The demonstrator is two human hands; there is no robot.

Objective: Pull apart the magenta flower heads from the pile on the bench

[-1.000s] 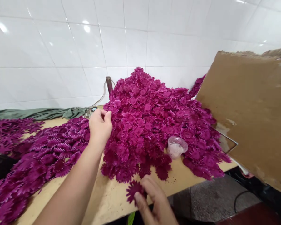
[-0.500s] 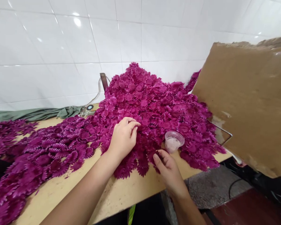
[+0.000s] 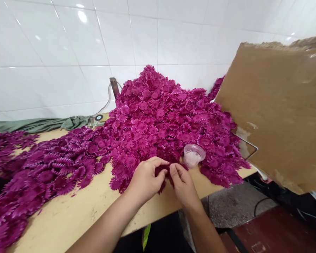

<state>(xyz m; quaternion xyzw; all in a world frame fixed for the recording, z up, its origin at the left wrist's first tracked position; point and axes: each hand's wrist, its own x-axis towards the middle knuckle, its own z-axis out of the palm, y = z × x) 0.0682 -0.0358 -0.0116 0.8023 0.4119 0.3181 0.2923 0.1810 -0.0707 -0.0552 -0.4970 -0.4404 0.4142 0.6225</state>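
Observation:
A tall heap of magenta fabric flowers [image 3: 163, 119] covers the middle of the wooden table [image 3: 76, 214]. My left hand [image 3: 146, 179] and my right hand [image 3: 183, 184] meet at the heap's near edge, fingers pinched together on one magenta flower [image 3: 165, 172] between them. Most of that flower is hidden by my fingers. A small clear plastic cup [image 3: 193, 155] with pale contents sits in the flowers just right of my hands.
A flatter spread of darker purple flowers [image 3: 42, 172] lies across the table's left. A large brown cardboard sheet [image 3: 279, 112] leans at the right over a metal frame. Green cloth [image 3: 39, 123] and a cable run along the white tiled wall.
My left hand came down from the heap's left side to the near edge. My right hand rose from the table edge with a flower, and both hands now pinch together.

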